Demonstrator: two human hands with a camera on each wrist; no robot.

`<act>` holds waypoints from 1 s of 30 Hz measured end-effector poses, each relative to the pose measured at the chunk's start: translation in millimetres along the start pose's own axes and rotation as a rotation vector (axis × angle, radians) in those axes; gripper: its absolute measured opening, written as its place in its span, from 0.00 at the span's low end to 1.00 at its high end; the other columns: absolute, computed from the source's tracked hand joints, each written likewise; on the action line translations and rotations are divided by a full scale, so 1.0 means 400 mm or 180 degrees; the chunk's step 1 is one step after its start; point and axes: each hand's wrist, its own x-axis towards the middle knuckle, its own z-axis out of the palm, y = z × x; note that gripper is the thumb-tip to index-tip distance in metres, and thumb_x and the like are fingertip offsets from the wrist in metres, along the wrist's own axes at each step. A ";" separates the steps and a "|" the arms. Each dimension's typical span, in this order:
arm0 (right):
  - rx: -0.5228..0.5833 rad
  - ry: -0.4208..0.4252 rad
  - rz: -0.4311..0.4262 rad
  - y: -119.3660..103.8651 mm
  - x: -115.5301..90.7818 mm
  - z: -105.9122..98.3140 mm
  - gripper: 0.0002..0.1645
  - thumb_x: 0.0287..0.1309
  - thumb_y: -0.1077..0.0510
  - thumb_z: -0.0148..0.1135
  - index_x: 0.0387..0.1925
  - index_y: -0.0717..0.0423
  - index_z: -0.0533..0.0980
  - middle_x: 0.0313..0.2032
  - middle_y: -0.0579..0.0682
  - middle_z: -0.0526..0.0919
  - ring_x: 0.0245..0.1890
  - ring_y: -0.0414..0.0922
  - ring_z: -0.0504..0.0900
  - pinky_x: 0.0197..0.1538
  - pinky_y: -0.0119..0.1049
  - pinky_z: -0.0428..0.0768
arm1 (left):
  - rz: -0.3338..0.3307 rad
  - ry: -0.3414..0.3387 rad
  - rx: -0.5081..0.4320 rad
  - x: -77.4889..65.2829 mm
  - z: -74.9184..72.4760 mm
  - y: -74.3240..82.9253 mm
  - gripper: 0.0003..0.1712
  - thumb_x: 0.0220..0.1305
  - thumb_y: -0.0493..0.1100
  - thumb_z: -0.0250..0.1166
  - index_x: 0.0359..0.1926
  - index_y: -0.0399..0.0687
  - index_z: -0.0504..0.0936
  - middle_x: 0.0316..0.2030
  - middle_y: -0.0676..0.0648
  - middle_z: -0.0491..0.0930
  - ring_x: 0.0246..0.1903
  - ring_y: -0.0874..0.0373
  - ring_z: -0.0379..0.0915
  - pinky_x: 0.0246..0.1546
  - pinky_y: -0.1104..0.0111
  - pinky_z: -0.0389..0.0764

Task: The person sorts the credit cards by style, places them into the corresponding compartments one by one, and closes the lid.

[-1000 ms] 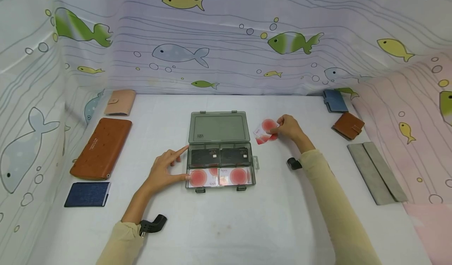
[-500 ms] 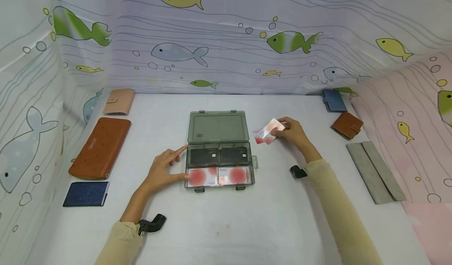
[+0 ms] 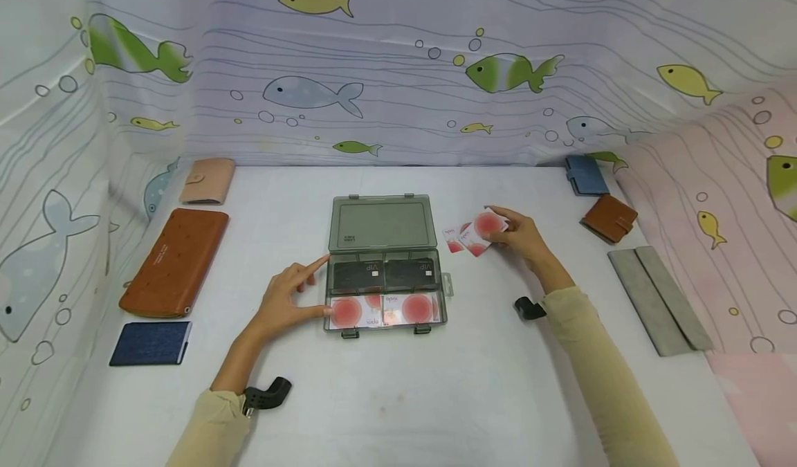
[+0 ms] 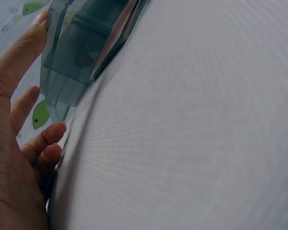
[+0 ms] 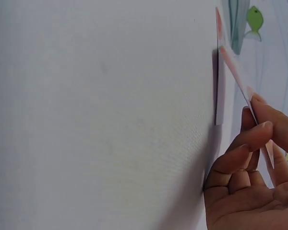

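A grey-green plastic storage box [image 3: 382, 248] lies with its lid [image 3: 381, 222] folded back, in the middle of the table. Its rear compartments hold black VIP cards [image 3: 356, 275]; white cards with red circles [image 3: 346, 310] fill the front ones. My left hand [image 3: 285, 297] touches the box's left side, thumb and index finger spread along it. To the right of the box my right hand [image 3: 519, 235] pinches a red-and-white card [image 3: 484, 226] between thumb and fingers. In the right wrist view, the pinched card [image 5: 237, 76] slants over other cards [image 5: 217, 88] lying on the table.
At left are a pink wallet [image 3: 207, 180], a long brown zip wallet [image 3: 176, 261] and a dark blue booklet [image 3: 150, 343]. A blue wallet [image 3: 587, 176], a small brown wallet [image 3: 609, 218] and a grey folded case [image 3: 660, 301] lie at right. A fish-print curtain [image 3: 398, 128] stands behind.
My right hand has lifted a card from those on the table, tilted it, and shifted slightly right, leaving other cards beneath it. My left hand stays at the box's side.
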 end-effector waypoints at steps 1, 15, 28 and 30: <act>0.0034 -0.0001 0.0016 0.001 -0.003 0.000 0.40 0.57 0.64 0.69 0.70 0.48 0.68 0.27 0.45 0.71 0.25 0.39 0.75 0.34 0.29 0.75 | 0.0005 0.0003 0.0005 0.000 0.000 0.000 0.54 0.43 0.51 0.81 0.73 0.62 0.67 0.37 0.51 0.68 0.33 0.58 0.58 0.45 0.56 0.55; 0.0532 -0.0022 -0.0190 -0.035 -0.097 0.033 0.40 0.58 0.66 0.67 0.71 0.44 0.67 0.53 0.45 0.74 0.27 0.37 0.73 0.38 0.31 0.78 | -0.0031 -0.0001 -0.0010 -0.001 -0.002 -0.002 0.54 0.43 0.51 0.80 0.73 0.62 0.66 0.37 0.50 0.68 0.34 0.58 0.57 0.46 0.55 0.54; 0.0765 0.0079 -0.0159 -0.064 -0.190 0.114 0.40 0.57 0.67 0.67 0.71 0.48 0.68 0.44 0.37 0.75 0.24 0.36 0.72 0.35 0.30 0.75 | -0.0125 -0.0059 -0.0024 -0.002 0.000 0.000 0.54 0.44 0.52 0.80 0.74 0.64 0.65 0.37 0.50 0.68 0.34 0.58 0.57 0.48 0.54 0.54; 0.0798 0.0096 -0.0114 -0.067 -0.204 0.127 0.40 0.57 0.67 0.67 0.71 0.50 0.67 0.42 0.39 0.76 0.24 0.36 0.73 0.35 0.30 0.75 | -0.0133 -0.0064 -0.0033 -0.003 0.000 0.001 0.54 0.44 0.52 0.80 0.74 0.65 0.65 0.37 0.50 0.68 0.34 0.58 0.57 0.48 0.54 0.54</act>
